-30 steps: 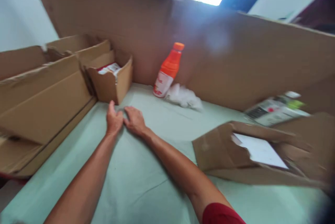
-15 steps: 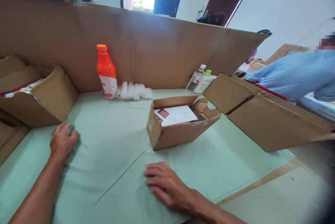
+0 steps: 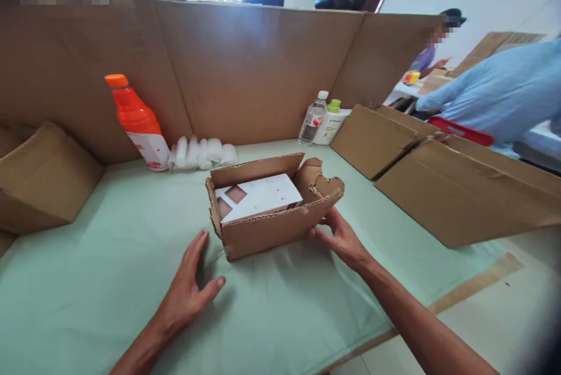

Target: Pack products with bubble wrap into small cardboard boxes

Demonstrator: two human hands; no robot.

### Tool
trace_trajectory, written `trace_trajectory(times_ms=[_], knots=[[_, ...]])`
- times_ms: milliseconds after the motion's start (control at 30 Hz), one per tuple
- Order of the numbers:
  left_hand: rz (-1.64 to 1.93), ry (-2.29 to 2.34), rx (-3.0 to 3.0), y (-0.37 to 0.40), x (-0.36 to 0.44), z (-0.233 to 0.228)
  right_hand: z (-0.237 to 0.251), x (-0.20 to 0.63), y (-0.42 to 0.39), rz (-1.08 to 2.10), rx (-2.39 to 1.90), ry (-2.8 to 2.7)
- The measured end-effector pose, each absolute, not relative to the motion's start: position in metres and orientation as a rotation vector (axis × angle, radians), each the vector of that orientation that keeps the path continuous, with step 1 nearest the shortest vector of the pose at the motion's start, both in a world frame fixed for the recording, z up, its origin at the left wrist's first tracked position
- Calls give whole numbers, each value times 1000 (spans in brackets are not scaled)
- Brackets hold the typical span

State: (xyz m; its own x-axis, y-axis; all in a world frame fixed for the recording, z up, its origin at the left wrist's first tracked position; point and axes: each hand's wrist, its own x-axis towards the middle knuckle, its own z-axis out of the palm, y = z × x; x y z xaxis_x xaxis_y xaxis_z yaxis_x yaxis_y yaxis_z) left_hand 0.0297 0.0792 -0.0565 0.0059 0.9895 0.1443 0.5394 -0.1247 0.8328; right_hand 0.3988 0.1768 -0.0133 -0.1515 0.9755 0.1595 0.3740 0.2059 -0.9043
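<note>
An open-topped cardboard box with ragged, torn edges sits on the pale green cloth. Inside it lies a white carton with brownish squares at its left end. My left hand is just short of the box's front left corner, thumb and fingers apart, holding nothing. At the right end of the box, my right hand has its thumb near the front wall and its fingers round the corner, the fingertips partly hidden.
Behind stands a tall cardboard partition. Before it are an orange bottle, a clear plastic roll, a clear bottle and a white bottle. Cardboard boxes flank both sides. A person in blue is at the right.
My left hand has moved right from beside the left boxes and opened toward the box. My right hand has gone forward to the box's right end. The view has turned right.
</note>
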Motion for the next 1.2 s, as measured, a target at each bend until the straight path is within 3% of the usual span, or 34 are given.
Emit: trace_trajectory(times_ms=[200,533,767,933,1067,1200], knots=[[1350,1372,1273,96,71,-27,-23,365,174,1133,-1199,-1704],[1777,1651,809,59,-36,-54,-18,256,165,1517,-762,-1878],[1817,1562,673,60,-27,-50,25,235,266,1184,-1016,-1920],[1773,1592,527,58,-19,-45,67,147,357,766,-1042,-2193],[1698,1630,529,55,-23,-52,66,61,397,480,-1216,-2401],[1667,1709,492,54,-24,-54,57,24,412,404,-1363,-2393]])
